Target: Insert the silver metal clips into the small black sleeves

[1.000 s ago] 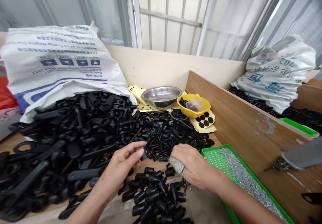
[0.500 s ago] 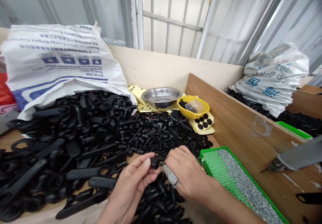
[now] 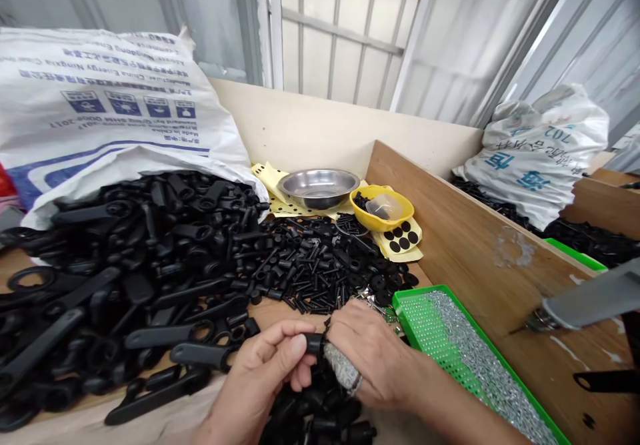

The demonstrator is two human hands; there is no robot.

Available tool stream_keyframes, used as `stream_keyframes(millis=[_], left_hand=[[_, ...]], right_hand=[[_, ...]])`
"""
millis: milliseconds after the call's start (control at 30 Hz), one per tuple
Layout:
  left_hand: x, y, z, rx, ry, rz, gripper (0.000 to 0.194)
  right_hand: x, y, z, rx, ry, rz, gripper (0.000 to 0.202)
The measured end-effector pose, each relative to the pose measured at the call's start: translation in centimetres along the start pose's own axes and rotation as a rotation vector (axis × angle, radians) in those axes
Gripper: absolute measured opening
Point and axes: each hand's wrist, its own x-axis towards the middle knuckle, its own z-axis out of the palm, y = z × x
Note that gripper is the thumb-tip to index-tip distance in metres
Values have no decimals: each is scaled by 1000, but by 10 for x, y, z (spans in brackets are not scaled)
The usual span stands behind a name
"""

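My left hand pinches a short black plastic sleeve between thumb and forefinger. Against its right end, my right hand is closed on a black screw, now mostly hidden by the fingers and the sleeve. A grey wrapping covers one finger of the right hand. Beneath both hands lies a heap of black cylindrical parts. Just beyond them, black screws are spread among small black fittings.
Black handles spill from a white sack at left. Behind stand a steel bowl and a yellow bowl. A green tray of small metal pieces lies right, beside a wooden divider and a powered driver.
My hands have come together: the gap where the threaded screw showed has closed, and the sleeve's end now meets the right fingers. The view has shifted slightly.
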Motion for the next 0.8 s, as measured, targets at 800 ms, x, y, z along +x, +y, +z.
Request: stream_keyframes(millis=[800], left_hand=[[-3,-5,-1,-3,-19,-116,33]], right_hand=[[-1,-1,2,-225,105,-166,14]])
